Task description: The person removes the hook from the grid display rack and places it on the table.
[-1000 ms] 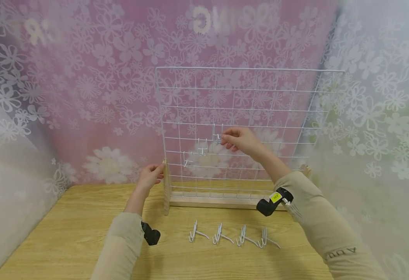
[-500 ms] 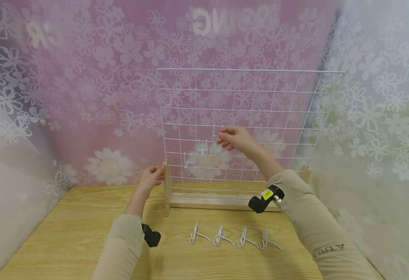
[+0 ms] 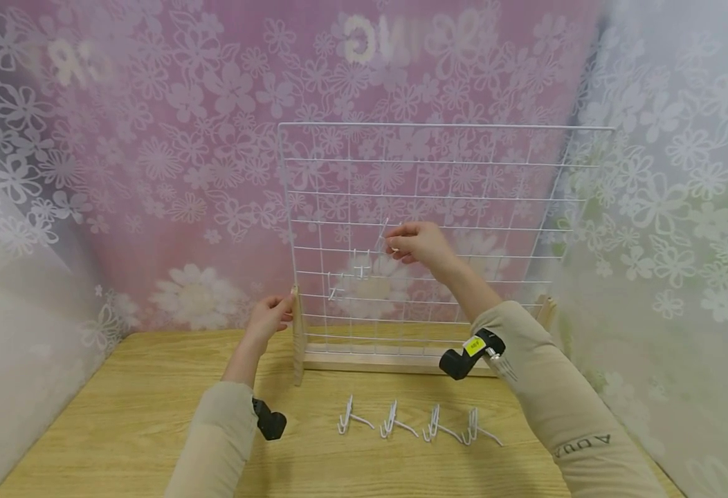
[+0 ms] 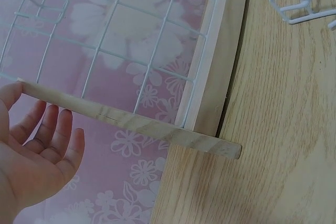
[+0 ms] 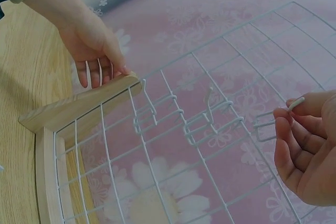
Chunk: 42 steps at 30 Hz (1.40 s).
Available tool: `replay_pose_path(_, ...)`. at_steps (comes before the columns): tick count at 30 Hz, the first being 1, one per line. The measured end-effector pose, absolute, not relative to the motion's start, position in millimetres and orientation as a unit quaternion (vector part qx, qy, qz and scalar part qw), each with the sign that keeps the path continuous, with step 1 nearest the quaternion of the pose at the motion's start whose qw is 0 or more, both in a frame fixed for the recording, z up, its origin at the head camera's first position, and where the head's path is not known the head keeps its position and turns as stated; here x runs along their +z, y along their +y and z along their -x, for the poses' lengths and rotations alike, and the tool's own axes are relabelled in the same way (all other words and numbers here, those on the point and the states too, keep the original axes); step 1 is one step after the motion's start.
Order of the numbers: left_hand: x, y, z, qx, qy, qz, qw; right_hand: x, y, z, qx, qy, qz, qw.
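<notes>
My right hand pinches a white wire hook between thumb and fingertips, in front of the white wire grid panel. In the head view this hook leans, its upper end tilted right; whether it is still caught on the wires cannot be told. Lower left on the grid hang a second hook and a third hook, stepped downward. My left hand grips the top of the wooden upright at the grid's left side with thumb and index finger, the other fingers loosely bent.
Several loose white hooks lie in a row on the wooden table, in front of the stand's wooden base bar. A pink flowered curtain hangs behind the grid, with pale curtain on both sides.
My right hand has moved slightly left. The hook in its fingers has gone from upright against the grid to tilted. My left hand stays on the upright.
</notes>
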<state>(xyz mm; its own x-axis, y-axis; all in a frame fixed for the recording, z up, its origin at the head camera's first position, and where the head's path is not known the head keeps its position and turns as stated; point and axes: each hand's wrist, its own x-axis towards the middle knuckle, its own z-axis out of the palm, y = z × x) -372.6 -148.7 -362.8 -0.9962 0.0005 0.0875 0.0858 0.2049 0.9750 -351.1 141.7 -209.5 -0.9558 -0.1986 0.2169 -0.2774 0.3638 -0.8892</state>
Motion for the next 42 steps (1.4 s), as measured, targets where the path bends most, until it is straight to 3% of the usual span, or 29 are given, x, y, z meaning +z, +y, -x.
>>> replay_pose_path(10,-362,-149,373,-0.633,-0.773,0.031,0.030,-207,146,342,0.550,-0.816,-0.169,0.051)
replay_pose_path(16,-363,-150,374,-0.636,-0.771,0.031,0.028,-219,153,334,0.530,-0.828,-0.178,0.032)
replay_pose_path(27,-362,-151,373,-0.638,-0.769,0.030,0.028,-261,168,308,0.494,-0.837,-0.235,-0.018)
replay_pose_path(42,-364,-149,374,-0.636,-0.771,0.026,0.021,-335,165,279,0.521,-0.816,-0.232,-0.096)
